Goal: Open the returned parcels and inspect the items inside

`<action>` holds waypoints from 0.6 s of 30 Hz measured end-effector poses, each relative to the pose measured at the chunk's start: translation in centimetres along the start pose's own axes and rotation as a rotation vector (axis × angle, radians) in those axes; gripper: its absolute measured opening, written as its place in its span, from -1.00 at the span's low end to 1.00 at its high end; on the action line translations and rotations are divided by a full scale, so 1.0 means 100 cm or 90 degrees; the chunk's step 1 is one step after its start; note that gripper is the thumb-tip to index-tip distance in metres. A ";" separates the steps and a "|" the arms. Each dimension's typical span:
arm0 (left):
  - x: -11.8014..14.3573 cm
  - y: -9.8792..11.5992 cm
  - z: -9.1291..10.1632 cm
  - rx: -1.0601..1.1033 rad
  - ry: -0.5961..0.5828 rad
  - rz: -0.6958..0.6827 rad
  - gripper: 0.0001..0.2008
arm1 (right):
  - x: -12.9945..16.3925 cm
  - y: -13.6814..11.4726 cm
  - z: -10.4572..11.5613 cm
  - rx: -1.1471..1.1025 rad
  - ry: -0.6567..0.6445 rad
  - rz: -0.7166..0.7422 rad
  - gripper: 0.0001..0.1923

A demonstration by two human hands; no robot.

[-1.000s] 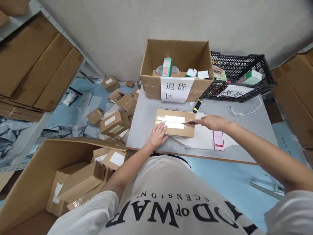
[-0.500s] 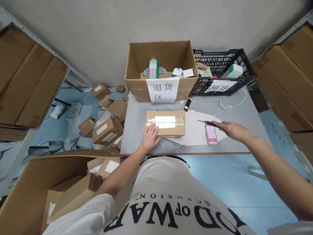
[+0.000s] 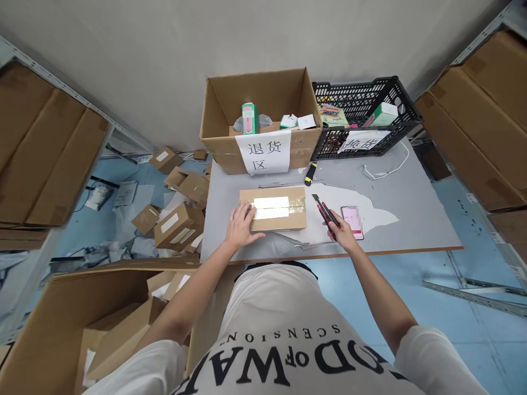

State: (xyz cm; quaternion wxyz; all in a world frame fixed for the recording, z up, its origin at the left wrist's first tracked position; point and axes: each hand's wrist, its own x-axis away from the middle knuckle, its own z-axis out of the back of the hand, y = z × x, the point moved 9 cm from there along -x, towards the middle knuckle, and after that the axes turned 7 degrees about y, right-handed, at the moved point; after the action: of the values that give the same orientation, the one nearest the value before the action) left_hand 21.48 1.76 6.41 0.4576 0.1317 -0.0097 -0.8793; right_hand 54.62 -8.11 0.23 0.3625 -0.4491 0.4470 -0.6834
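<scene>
A taped cardboard box (image 3: 272, 223) with white labels on top lies near the front of the table. My left hand (image 3: 240, 226) grips its left end, fingers over the top edge and thumb along the front side. To the right of the box, my right hand (image 3: 342, 235) is closed around a red and black utility knife (image 3: 325, 213), whose tip points toward the far left, apart from the box. Just right of that hand lies a phone (image 3: 352, 222) with a pink screen. Behind the box is a yellow and black tool (image 3: 310, 173), perhaps another cutter.
An open carton (image 3: 218, 148) with a paper sign and a black plastic crate (image 3: 329, 151) stand at the back, both containing small packages. White paper (image 3: 370, 211) lies on the table (image 3: 428, 230). Left are several parcels (image 3: 175, 226) and a large carton (image 3: 45, 323).
My right hand has brought the knife left and turned it upward, closer to the box. My left hand has shifted to the box's left end. The view has turned slightly.
</scene>
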 end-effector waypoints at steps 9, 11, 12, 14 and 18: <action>-0.009 -0.009 -0.021 -0.031 -0.070 0.063 0.15 | 0.001 0.008 -0.025 -0.143 -0.028 -0.041 -0.16; -0.008 -0.010 -0.023 -0.024 -0.080 0.068 0.17 | 0.002 0.009 -0.027 -0.157 -0.033 -0.041 -0.18; -0.008 -0.010 -0.023 -0.019 -0.084 0.071 0.18 | 0.003 0.009 -0.028 -0.163 -0.035 -0.042 -0.19; -0.009 -0.011 -0.024 -0.008 -0.088 0.080 0.20 | 0.004 0.009 -0.028 -0.174 -0.042 -0.045 -0.21; -0.010 -0.012 -0.025 0.028 -0.078 0.094 0.22 | 0.006 0.007 -0.027 -0.169 -0.059 -0.053 -0.23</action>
State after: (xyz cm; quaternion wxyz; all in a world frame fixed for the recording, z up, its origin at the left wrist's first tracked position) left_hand 21.63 3.55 4.00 0.5167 0.0865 -0.0662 -0.8492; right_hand 51.95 -8.12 -0.74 0.2913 -0.5425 0.4973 -0.6111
